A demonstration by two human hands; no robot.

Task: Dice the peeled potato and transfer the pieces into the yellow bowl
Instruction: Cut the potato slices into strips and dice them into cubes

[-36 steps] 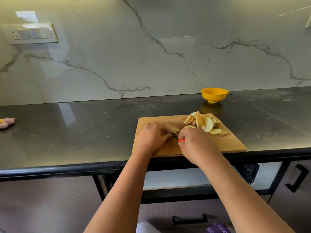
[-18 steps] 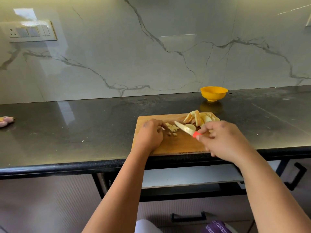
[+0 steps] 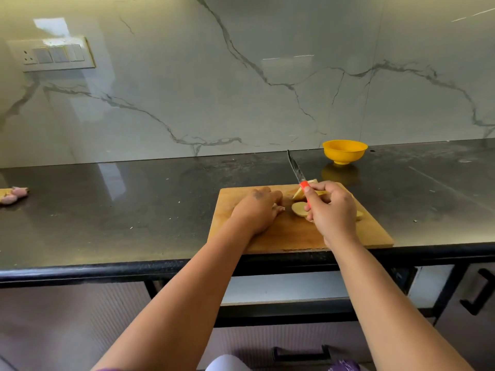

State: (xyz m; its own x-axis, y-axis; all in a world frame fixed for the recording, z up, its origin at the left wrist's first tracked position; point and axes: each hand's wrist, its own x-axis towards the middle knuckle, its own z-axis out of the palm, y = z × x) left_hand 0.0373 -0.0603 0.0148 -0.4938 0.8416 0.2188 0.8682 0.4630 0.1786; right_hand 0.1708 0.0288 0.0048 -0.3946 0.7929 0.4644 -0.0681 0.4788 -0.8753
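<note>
Near edge first: gripping the red knife handle, right hand (image 3: 332, 210) now lifted back over the board (image 3: 281, 236), with the knife (image 3: 297, 170) swung up from the low, flat angle of half a second ago so that the blade is pointing away toward the wall, off the wood and cutting nothing. Beside it, left hand (image 3: 258, 210) resting palm down, fingers loosely curled over the small pile of diced bits, mostly hiding them; whether pinching any cannot be told. Between the hands, one slice (image 3: 298, 208) lying flat, more uncut slices (image 3: 301, 192) peeking out behind the right fingers, some tucked under that hand. Judging from this, pausing between cuts and reaching for the next slice rather than chopping. Dicing only partly done, with most slices left whole. Farther back on the dark surface (image 3: 134, 210), the bowl (image 3: 344, 152) sitting well apart from the board, apparently holding nothing yet, so no transfer begun.
</note>
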